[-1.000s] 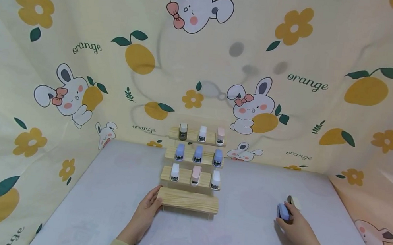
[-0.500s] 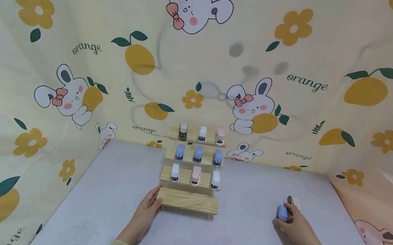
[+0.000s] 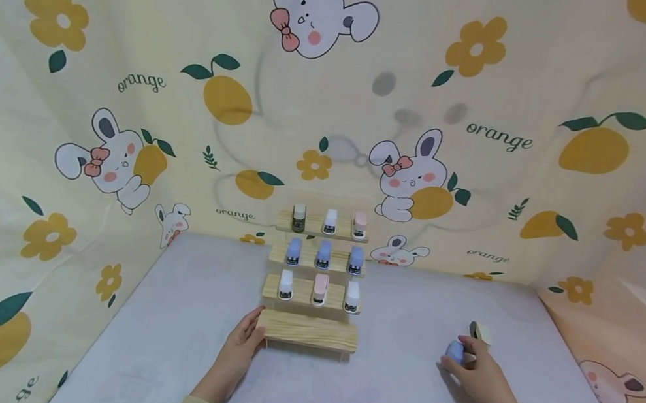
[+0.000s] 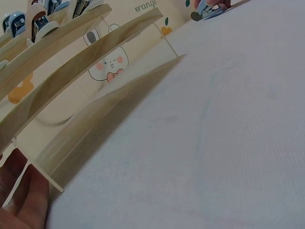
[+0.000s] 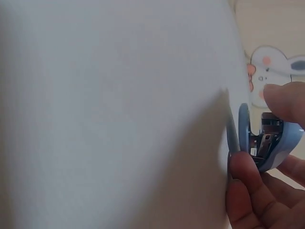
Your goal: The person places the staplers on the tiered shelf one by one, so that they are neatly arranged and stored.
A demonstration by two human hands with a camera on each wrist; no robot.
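Observation:
My left hand (image 3: pixel 239 345) grips the left end of a tiered wooden display stand (image 3: pixel 308 331) with clear supports; its fingers (image 4: pixel 31 200) lie at the side panel in the left wrist view. At the right of the table my right hand (image 3: pixel 484 379) holds a small blue stapler (image 3: pixel 454 352). The right wrist view has that stapler (image 5: pixel 286 145) between thumb and fingers, its metal inside facing the camera, close to the tabletop. Just behind the right hand lies a cream and dark stapler (image 3: pixel 482 332), partly covered by the fingers.
Three upper shelves bear staplers: a grey-green one (image 3: pixel 298 218), a white one (image 3: pixel 330 221) and a pink one (image 3: pixel 359 226) on top, three blue ones (image 3: pixel 324 255) below, then white, pink (image 3: pixel 319 289) and white. The lowest shelf is bare wood. A printed cloth (image 3: pixel 322 96) hangs behind.
My right hand has shifted slightly left with the blue stapler, turning it and drawing it away from the cream and dark one. The left hand stays on the stand.

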